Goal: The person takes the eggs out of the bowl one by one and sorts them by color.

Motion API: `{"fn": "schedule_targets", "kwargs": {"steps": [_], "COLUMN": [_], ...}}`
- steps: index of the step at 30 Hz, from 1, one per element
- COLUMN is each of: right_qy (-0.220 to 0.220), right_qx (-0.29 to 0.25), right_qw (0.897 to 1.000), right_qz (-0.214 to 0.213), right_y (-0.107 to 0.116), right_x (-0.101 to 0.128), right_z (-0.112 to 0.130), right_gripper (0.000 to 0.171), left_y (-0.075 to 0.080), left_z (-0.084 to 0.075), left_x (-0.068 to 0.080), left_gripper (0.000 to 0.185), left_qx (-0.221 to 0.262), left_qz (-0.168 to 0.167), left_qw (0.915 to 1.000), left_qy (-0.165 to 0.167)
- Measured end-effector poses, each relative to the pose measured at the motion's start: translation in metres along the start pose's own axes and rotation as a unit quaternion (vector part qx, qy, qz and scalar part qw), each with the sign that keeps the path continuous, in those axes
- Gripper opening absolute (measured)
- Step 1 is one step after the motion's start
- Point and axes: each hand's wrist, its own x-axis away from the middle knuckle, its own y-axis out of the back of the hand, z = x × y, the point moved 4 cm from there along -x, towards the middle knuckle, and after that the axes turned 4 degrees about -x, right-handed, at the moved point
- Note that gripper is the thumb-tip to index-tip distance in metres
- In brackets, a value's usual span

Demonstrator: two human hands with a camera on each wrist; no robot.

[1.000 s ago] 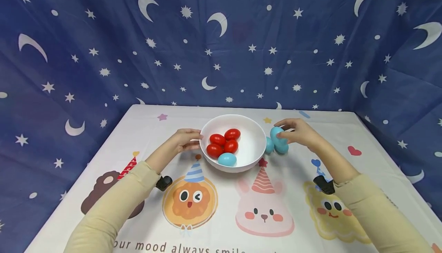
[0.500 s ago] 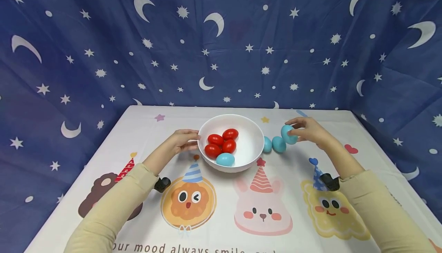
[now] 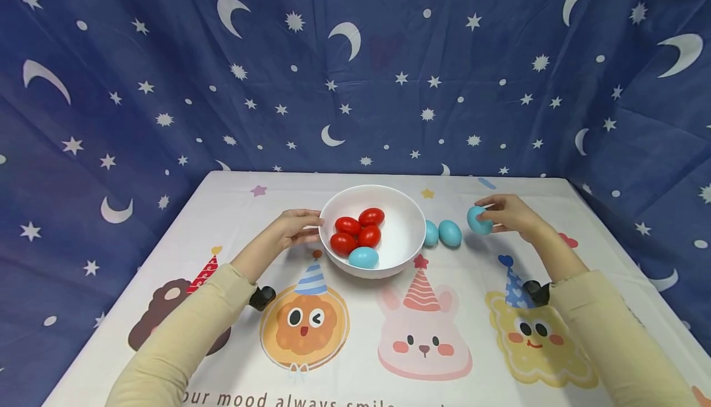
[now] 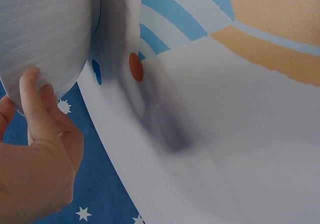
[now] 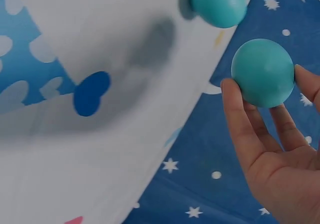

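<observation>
Now the right hand [image 3: 508, 214] fingers [image 5: 239, 115] pinch the blue egg [image 3: 479, 220] at their tips.

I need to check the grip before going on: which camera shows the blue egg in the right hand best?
The right wrist view: the blue egg fills it up close, pinched between the right hand's fingertips. The head view shows the same egg small, partly covered by the fingers. The left wrist view does not show it, only the bowl.
</observation>
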Motion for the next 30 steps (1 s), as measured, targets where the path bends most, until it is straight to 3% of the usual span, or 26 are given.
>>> {"fn": "schedule_targets", "kwargs": {"steps": [13, 19, 30], "right_qy": [-0.009, 0.02, -0.024], "right_qx": [0.008, -0.012, 0.051], "right_qw": [1.0, 1.0, 0.998], "right_qz": [0.001, 0.005, 0.005], "right_y": [-0.007, -0.009, -0.022], "right_x": [-0.02, -0.034, -0.027], "right_z": [-0.029, -0.044, -0.032], "right_gripper": [0.056, 0.057, 0.051], "left_y": [0.001, 0.001, 0.0], "left_z": [0.001, 0.001, 0.002], "left_x": [0.0, 0.0, 0.0], "left_gripper": [0.046, 0.046, 0.046], "left_qx": [0.004, 0.0, -0.008], "left_qz": [0.0, -0.002, -0.004], "left_qw": [1.0, 1.0, 0.9999], "left_qy": [-0.002, -0.006, -0.01]}}
